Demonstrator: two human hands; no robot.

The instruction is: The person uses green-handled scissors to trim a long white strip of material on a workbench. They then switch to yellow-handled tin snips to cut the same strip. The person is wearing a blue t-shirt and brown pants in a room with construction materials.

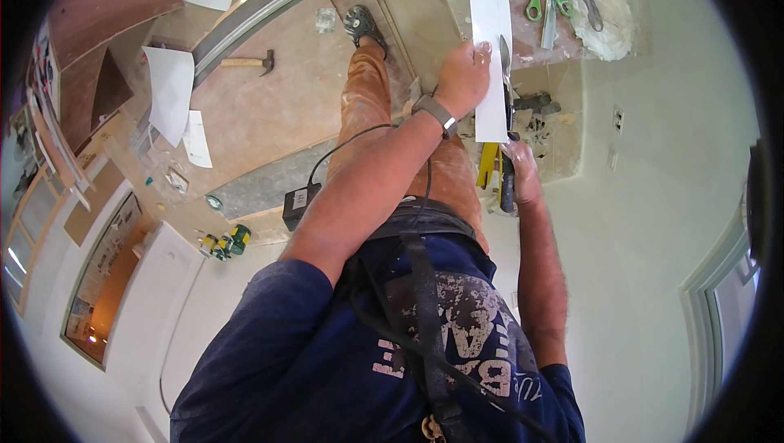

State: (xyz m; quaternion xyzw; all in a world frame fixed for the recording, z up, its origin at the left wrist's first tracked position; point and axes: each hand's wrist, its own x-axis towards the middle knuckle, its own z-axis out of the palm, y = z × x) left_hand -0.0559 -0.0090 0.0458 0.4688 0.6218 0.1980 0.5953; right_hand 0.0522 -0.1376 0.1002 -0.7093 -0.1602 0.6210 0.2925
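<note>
My left hand (pixel 467 80), with a watch at the wrist, is closed on the edge of a long white flat strip (pixel 490 2). The strip runs from the top of the view down toward my right hand. My right hand (pixel 525 170) is closed around snips (pixel 488 164) with yellow and black handles, just below the strip's lower end. A grey metal blade (pixel 505 63) lies along the strip's right edge; where it joins the handles is hard to make out.
Green-handled scissors (pixel 535 4), a metal strip (pixel 550 22) and a crumpled whitish cloth or plaster heap (pixel 608 22) lie at the upper right. A hammer (pixel 249 62), a curved metal track (pixel 265 14) and white sheets (pixel 171 92) are at the left. A wall (pixel 637 222) stands right.
</note>
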